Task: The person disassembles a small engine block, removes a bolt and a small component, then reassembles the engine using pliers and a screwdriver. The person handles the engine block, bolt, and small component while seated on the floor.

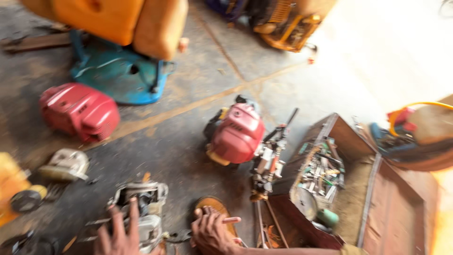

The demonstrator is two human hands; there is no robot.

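Note:
The picture is blurred by motion. My left hand (120, 233) is at the bottom edge with its fingers spread, resting on a grey small engine block (144, 203) that lies on the floor. My right hand (212, 231) reaches in from the lower right, fingers curled over a brown-orange rounded thing (212, 204). A short pale rod (232, 219) sticks out by its fingers; whether the hand grips it is unclear. A black pliers-like tool (179, 234) lies between the two hands.
A red small engine (236, 134) with a metal assembly (269, 163) lies ahead. An open wooden toolbox (373, 189) full of tools is to the right. A red cover (78, 111), a blue base (118, 73), orange tanks (108, 19) and a grey part (66, 165) lie to the left.

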